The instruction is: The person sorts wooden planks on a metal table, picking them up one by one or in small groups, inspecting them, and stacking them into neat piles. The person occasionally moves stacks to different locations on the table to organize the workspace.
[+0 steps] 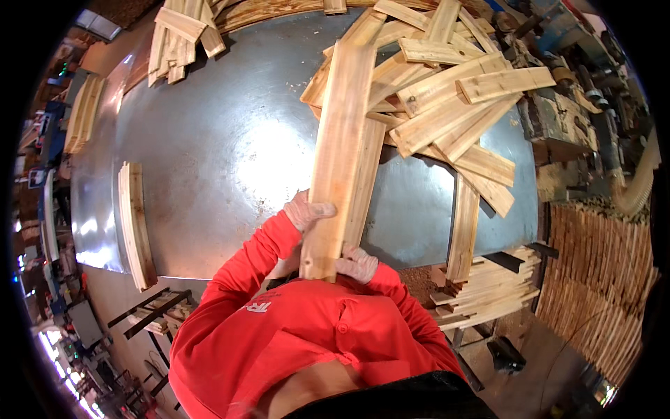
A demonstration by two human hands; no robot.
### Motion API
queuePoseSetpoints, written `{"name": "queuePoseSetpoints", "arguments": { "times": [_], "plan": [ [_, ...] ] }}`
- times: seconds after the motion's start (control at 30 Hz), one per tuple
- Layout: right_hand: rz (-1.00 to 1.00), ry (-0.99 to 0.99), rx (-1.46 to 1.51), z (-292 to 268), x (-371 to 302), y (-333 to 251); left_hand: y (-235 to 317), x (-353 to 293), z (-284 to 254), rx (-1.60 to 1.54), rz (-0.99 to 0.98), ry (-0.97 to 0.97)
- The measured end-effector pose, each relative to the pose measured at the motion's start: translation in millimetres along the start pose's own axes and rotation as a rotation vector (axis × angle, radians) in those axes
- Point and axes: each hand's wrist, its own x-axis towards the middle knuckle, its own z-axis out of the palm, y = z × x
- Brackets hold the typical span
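Note:
A long pale wooden board (340,119) points away from me over the metal tabletop, its near end close to my chest. My left hand (307,211) grips its left edge, thumb lying across the top face. Closer to me, my right hand (358,265) is closed on the right edge near the board's end. Under its right side shows a second wooden board (365,178), partly covered. The fingers beneath the held board are hidden.
A jumbled heap of boards (447,91) lies at the far right of the metal table (202,133). Another pile (178,38) sits far left, and a short stack (135,223) stands on the left. Boards (488,286) rest on a stand at right, beside a tall stack of wood (593,272).

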Motion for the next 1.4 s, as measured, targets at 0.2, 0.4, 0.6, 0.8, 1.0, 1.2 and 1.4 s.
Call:
{"name": "queuePoseSetpoints", "arguments": {
  "times": [0.2, 0.4, 0.6, 0.8, 1.0, 1.2, 1.4],
  "plan": [
    [0.045, 0.487, 0.273, -66, -1, -86, 54, 158, -48, 0.223, 0.277, 0.444],
    [-0.119, 0.937, 0.065, -84, -32, -106, 48, 287, -115, 0.87, -0.347, 0.297],
    [-0.301, 0.924, 0.057, -115, 25, -113, 58, 220, -128, 0.578, -0.301, 0.381],
    [0.345, 0.556, -1.23, -82, 119, -141, -23, 70, -75, -0.199, -0.307, 0.433],
    [0.324, 0.362, -1.249, -40, 167, -196, -72, 41, -51, -0.786, -0.238, 0.28],
    [0.681, 1.272, -1.001, -125, 292, -240, -63, 10, -72, -0.652, -0.219, 0.315],
    [0.85, 1.499, -0.725, -118, 296, -225, -85, -81, -141, -0.328, -0.232, 0.511]
  ]
}}
